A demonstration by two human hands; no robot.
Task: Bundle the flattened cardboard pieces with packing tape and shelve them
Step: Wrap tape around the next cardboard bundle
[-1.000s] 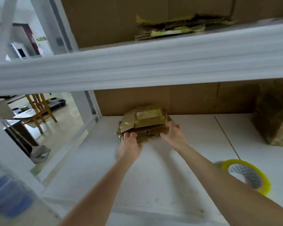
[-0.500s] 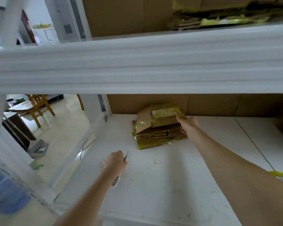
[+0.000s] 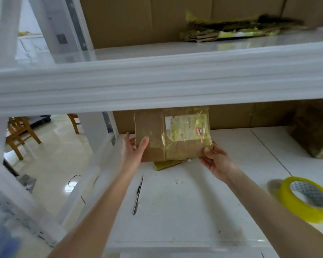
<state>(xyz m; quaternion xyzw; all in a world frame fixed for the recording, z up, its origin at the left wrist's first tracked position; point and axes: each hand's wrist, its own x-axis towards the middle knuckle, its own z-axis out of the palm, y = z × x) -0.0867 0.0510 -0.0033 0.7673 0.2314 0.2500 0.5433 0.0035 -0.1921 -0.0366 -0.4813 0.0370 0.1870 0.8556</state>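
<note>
Now left hand point(image 3: 132, 150) and right hand point(image 3: 215, 161), fingers point(image 3: 145, 142) clasped around the tilted cardboard bundle point(image 3: 168, 140).

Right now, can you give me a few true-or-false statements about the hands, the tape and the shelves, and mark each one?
1. The left hand and right hand both hold the cardboard bundle. True.
2. The tape roll sits on the upper shelf. False: it lies on the lower shelf, beside the right arm.
3. A pen lies on the lower shelf, with no hand on it. True.
4. The upper shelf is bare. False: another flat bundle lies there.
</note>
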